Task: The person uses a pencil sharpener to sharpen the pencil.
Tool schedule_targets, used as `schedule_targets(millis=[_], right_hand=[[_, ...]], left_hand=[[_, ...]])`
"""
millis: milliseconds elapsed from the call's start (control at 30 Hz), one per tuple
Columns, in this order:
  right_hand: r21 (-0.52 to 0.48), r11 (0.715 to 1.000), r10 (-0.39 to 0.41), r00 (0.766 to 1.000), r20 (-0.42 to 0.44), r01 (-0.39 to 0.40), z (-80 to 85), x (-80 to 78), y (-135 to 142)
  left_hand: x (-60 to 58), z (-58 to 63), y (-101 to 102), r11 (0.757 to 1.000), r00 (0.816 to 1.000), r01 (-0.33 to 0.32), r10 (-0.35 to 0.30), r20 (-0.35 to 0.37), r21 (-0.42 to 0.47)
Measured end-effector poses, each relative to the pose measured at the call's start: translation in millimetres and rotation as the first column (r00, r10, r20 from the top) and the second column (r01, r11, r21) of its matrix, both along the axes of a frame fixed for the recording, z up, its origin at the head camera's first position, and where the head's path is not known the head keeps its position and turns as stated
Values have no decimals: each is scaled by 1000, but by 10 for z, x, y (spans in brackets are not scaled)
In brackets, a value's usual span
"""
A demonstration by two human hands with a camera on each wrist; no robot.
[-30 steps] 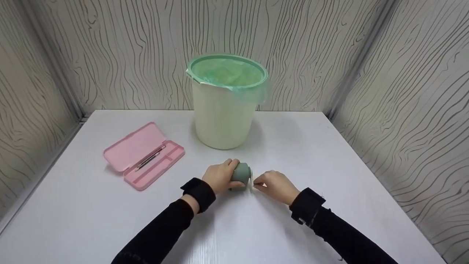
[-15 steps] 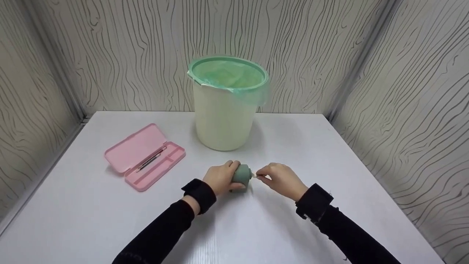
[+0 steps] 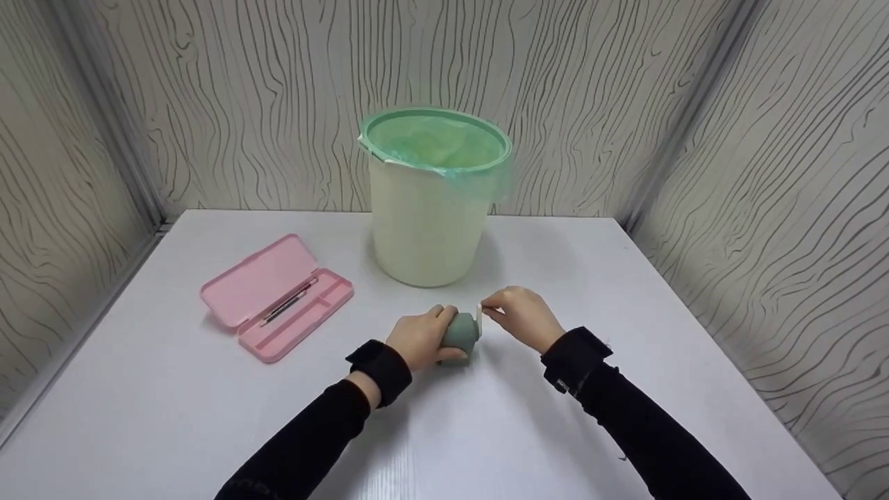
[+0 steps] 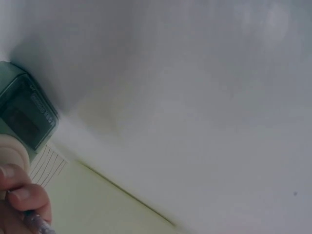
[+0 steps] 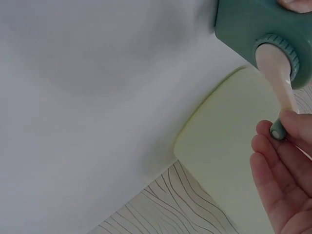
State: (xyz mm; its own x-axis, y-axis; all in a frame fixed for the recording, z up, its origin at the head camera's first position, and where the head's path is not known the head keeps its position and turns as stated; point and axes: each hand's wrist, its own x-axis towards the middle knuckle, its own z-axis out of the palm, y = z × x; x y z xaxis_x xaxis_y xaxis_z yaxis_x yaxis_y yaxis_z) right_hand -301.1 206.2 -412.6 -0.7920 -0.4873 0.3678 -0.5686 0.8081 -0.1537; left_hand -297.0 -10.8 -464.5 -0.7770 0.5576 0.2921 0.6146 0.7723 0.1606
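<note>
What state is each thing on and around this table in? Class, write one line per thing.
Sharpener: gripped by the left hand
Crank: attached to the sharpener
Crank knob: held by the right hand
Patterned shaft: at the left hand's fingers, mostly out of frame
Pink case: open, lid tilted back
Two pencil-like sticks: lying in the case
Bin: upright, lidless, lined

Lettering on green sharpener, faint marks on left sleeve; unreadable
</note>
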Motion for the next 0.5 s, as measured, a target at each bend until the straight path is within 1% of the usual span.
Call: schedule_targets(millis=[200,400,500], right_hand=[[14,999,-44,999,29,44,-81,-94,-41],[20,998,-63,995,75,61,-125,-124,-64],[24,998,-65,995,82,63,-150,-124,-67]], left_hand=[[12,20,-12,1000,1000,0,0,22,1],[21,43,-13,1000,999,1,-1,49,6],[21,41,-6,1000,999,3,-3,46,2]])
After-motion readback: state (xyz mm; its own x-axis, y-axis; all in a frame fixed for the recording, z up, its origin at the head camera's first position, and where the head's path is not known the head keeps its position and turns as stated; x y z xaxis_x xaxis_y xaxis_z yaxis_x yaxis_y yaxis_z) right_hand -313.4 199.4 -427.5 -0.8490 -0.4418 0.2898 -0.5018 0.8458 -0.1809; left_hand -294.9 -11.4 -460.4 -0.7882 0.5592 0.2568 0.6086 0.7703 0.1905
